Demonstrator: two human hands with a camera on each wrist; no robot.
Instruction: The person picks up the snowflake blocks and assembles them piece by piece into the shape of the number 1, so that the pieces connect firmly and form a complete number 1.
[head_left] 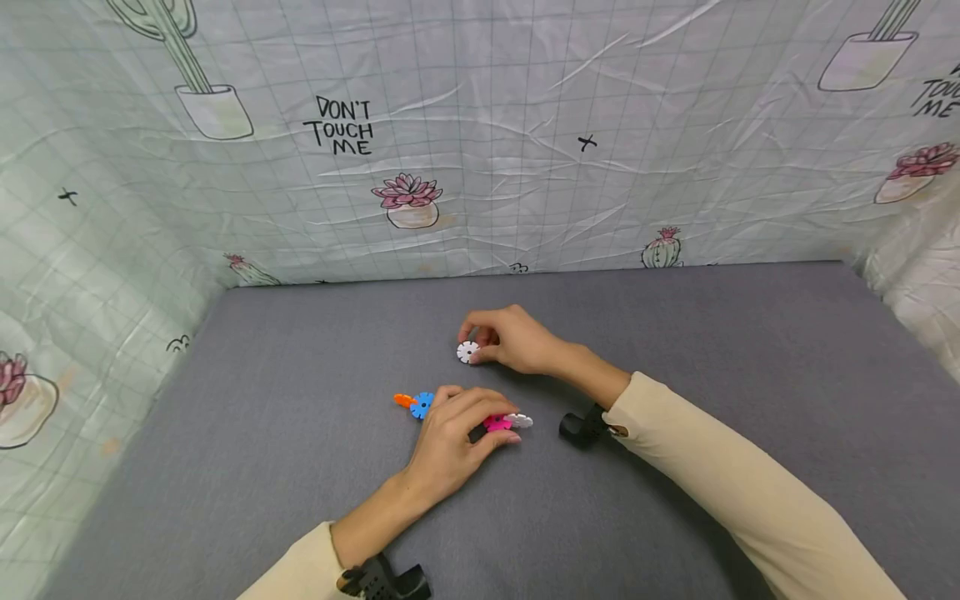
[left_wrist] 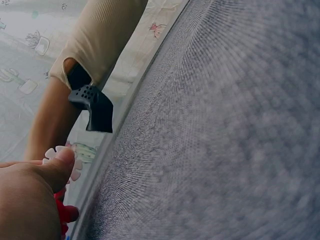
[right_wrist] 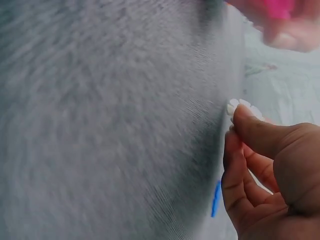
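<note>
My left hand (head_left: 452,437) holds a short chain of notched plastic snowflake discs low over the grey table. Out past its knuckles stick an orange disc (head_left: 403,400) and a blue disc (head_left: 420,407). By the fingertips show a pink disc (head_left: 495,423) and a white disc (head_left: 521,421); the fingers hide the chain's middle. Farther back, my right hand (head_left: 525,343) pinches a separate white snowflake disc (head_left: 467,352) between thumb and fingers, its notched face towards the head camera. In the right wrist view, the thumb overlaps that disc (right_wrist: 233,106).
The grey tabletop (head_left: 300,350) reaches back to a hanging cloth (head_left: 487,125) printed with cacti and lettering. Black wrist cameras sit on the left wrist (head_left: 386,579) and right wrist (head_left: 581,427). A thin blue sliver (right_wrist: 216,199) shows below the right fingers.
</note>
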